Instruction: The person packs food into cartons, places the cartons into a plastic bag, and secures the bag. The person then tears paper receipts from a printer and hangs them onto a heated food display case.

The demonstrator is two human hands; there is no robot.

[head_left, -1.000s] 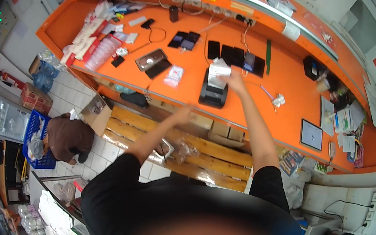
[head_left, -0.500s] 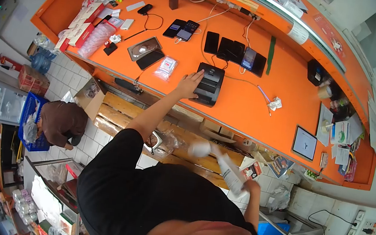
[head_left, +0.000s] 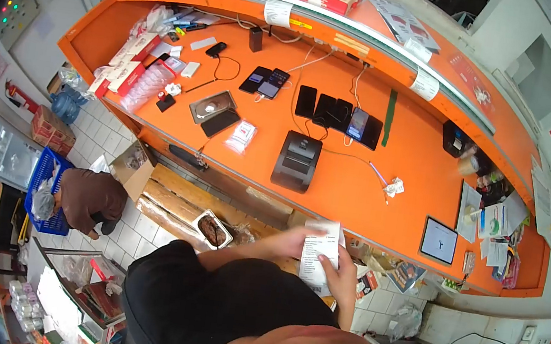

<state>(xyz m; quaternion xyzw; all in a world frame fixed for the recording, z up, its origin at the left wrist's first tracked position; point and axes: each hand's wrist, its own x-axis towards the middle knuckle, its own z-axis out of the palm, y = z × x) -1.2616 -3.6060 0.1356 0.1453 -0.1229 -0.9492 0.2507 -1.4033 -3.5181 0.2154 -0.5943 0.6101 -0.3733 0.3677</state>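
Observation:
A long white printed receipt (head_left: 317,255) is held upright in front of my body, below the counter's front edge. My right hand (head_left: 342,276) grips its lower right side, with the thumb over the paper. At the receipt's upper left edge is my left hand (head_left: 291,241), slightly blurred, its fingers closed on the paper. On the orange counter (head_left: 249,158) above stands a black receipt printer (head_left: 297,162), touched by neither hand.
Several phones and tablets (head_left: 333,113) lie at the counter's back, some cabled. A tablet (head_left: 439,240) sits at the right end, red-and-white boxes (head_left: 126,76) at the left. Below are a wooden bench (head_left: 178,195) and a crouching person (head_left: 91,198) beside a blue basket (head_left: 43,173).
My left hand has left the printer and moved down to the receipt. My right hand has brought the receipt in front of my body, where it now hangs flat.

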